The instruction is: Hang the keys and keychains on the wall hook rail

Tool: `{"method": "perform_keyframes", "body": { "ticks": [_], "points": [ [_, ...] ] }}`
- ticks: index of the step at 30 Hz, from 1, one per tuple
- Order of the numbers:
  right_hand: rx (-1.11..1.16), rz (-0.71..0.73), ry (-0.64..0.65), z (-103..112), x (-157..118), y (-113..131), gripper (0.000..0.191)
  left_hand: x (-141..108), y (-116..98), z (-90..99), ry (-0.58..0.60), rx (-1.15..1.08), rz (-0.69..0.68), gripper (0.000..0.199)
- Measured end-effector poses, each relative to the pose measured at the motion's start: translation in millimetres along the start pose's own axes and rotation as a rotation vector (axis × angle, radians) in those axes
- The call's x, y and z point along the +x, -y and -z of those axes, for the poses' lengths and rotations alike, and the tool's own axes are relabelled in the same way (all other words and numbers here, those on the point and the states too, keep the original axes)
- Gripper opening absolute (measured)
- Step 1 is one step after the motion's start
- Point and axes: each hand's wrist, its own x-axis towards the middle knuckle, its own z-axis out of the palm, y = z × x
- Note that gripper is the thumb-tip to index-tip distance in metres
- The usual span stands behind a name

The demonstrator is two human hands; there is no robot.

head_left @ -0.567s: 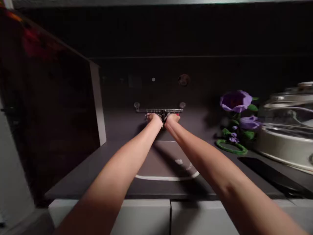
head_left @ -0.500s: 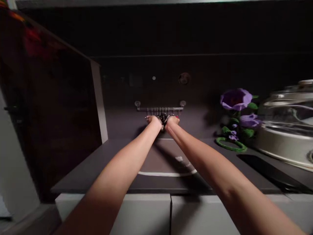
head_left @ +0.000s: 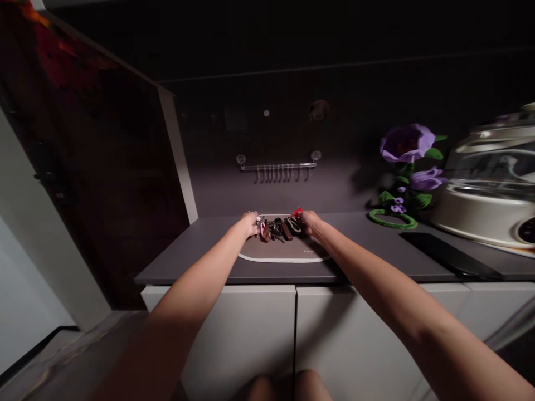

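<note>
Several small dark, brown and pink items with keys (head_left: 276, 228) lie in a row on a brown mat (head_left: 276, 252) with a white rim. My left hand (head_left: 250, 223) is at the left end of the row, its fingers bent against a small metallic piece. At the right end, my right hand (head_left: 308, 221) has its fingers closed by a small red thing (head_left: 297, 213). What each hand grips is too small to make out. Behind them, a clear rail with hooks (head_left: 279, 166) is fixed to the wall, and nothing hangs from its hooks.
On the right of the grey counter (head_left: 184, 250) are purple flowers (head_left: 407, 143) with a green ring base, a black flat object (head_left: 447, 253) and a cream appliance with a clear lid (head_left: 485, 214). White cabinet doors (head_left: 246, 328) are below; a dark door (head_left: 104, 184) stands left.
Both hands have come down from the wall rail to the mat and moved apart. The bunch of items between them has come down too, and the rail's hooks are now uncovered.
</note>
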Motion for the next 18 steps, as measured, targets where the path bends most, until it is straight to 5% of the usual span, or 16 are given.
{"method": "perform_keyframes", "body": {
  "ticks": [4, 9, 13, 18],
  "points": [
    [-0.188, 0.001, -0.095, 22.5, -12.6, 0.6, 0.015, -8.9, 2.0, 23.7, -0.101, 0.238, -0.155, 0.008],
    [-0.891, 0.095, -0.173, 39.8, -19.8, 4.5, 0.032, -9.5, 5.3, 42.6, -0.148, 0.842, -0.553, 0.018],
    [-1.014, 0.057, -0.15, 47.7, -23.5, 2.0, 0.04, -8.7, 7.8, 48.7, -0.101, 0.897, -0.544, 0.04],
    [-1.119, 0.162, -0.25, 48.7, -34.6, 5.2, 0.037, -19.1, -1.0, 49.4, -0.065, 0.837, -0.611, 0.035]
  ]
}}
